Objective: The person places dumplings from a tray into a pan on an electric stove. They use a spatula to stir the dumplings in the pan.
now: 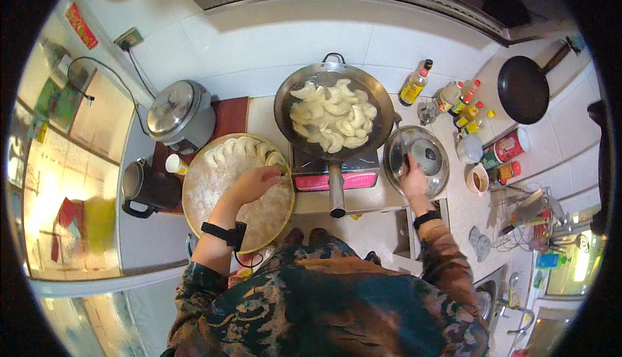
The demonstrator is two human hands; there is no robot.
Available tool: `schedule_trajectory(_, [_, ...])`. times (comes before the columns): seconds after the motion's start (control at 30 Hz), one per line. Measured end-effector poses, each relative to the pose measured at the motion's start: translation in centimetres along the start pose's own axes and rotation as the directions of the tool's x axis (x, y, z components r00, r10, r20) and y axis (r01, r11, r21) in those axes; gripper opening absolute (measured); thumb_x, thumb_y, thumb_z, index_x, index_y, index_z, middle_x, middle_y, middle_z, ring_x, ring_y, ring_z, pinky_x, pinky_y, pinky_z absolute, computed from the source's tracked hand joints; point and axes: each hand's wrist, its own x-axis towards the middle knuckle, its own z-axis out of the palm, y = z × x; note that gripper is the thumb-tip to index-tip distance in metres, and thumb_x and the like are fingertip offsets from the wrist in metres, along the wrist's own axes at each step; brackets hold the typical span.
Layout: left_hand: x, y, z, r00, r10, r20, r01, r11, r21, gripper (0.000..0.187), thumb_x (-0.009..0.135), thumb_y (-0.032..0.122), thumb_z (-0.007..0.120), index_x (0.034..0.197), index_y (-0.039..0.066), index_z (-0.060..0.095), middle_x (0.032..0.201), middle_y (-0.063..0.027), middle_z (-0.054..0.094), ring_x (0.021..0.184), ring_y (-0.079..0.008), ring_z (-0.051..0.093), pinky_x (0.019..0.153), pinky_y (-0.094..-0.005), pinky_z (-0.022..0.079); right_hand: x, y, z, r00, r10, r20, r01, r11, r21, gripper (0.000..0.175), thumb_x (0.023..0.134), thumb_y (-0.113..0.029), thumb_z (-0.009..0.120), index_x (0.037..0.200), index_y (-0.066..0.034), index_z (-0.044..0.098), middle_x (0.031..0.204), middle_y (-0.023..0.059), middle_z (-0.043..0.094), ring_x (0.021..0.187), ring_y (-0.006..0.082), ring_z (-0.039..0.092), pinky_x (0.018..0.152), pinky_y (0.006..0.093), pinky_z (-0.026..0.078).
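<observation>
Many pale dumplings (335, 114) lie in a wide metal wok (384, 99) on a portable stove (311, 182) with a pink front. To its left, a round floured board (209, 196) bears an arc of uncooked dumplings (233, 148) along its far edge. My left hand (260, 182) is over the board's right side, near the last dumplings; its fingers are bent, and whether they hold anything cannot be told. My right hand (414, 179) is at a glass lid (440, 182) with a metal rim, right of the wok; its fingertips are by the lid's left part, their grip unclear.
The wok's handle (336, 192) points towards me. A rice cooker (180, 114), a dark kettle (150, 187) and a paper cup (176, 164) stand left. Sauce bottles (415, 85), a brown-filled cup (477, 179) and a wire rack (525, 216) are right; a frying pan (523, 89) hangs on the wall.
</observation>
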Motion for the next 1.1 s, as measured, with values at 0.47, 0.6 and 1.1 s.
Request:
schedule_trajectory(0.47, [-4.4, -7.2, -0.9, 0.948, -0.283, -0.146, 0.276, 0.959, -0.064, 0.030, 0.087, 0.028, 0.059, 0.107, 0.007, 0.066, 0.095, -0.0167, 0.068, 0.090, -0.0302, 0.065, 0.078, -0.0369, 0.050, -3.3, 1.1, 14.0, 1.000, 0.020, -0.005, -0.019, 0.983, 0.180, 0.045, 0.077, -0.012, 0.059, 0.122, -0.0081, 0.053, 0.116, 0.0190, 0.055, 0.105, 0.0391, 0.054, 0.086, 0.0463, 0.046])
schedule_trajectory(0.6, [-3.3, -12.9, -2.7, 0.917, -0.326, -0.228, 0.341, 0.940, 0.027, 0.029, 0.087, 0.027, 0.058, 0.104, 0.006, 0.066, 0.095, -0.0171, 0.068, 0.091, -0.0323, 0.064, 0.080, -0.0375, 0.050, -5.7, 1.2, 14.9, 0.993, -0.028, -0.113, 0.067, 0.931, 0.359, 0.036, 0.076, -0.004, 0.057, 0.112, -0.0047, 0.055, 0.102, 0.0157, 0.055, 0.092, 0.0327, 0.056, 0.079, 0.0406, 0.048])
schedule_trajectory(1.1, [6.8, -32.0, -8.1, 0.776, -0.332, -0.536, 0.482, 0.860, 0.166, 0.059, 0.078, 0.011, 0.061, 0.132, 0.003, 0.041, 0.127, -0.0252, 0.046, 0.118, -0.0416, 0.044, 0.100, -0.0480, 0.039, -15.3, -25.5, 16.6, 0.782, -0.545, 0.304, 0.366, 0.795, 0.483, 0.032, 0.082, -0.001, 0.052, 0.113, -0.0032, 0.055, 0.104, 0.0241, 0.058, 0.099, 0.0413, 0.057, 0.084, 0.0475, 0.047])
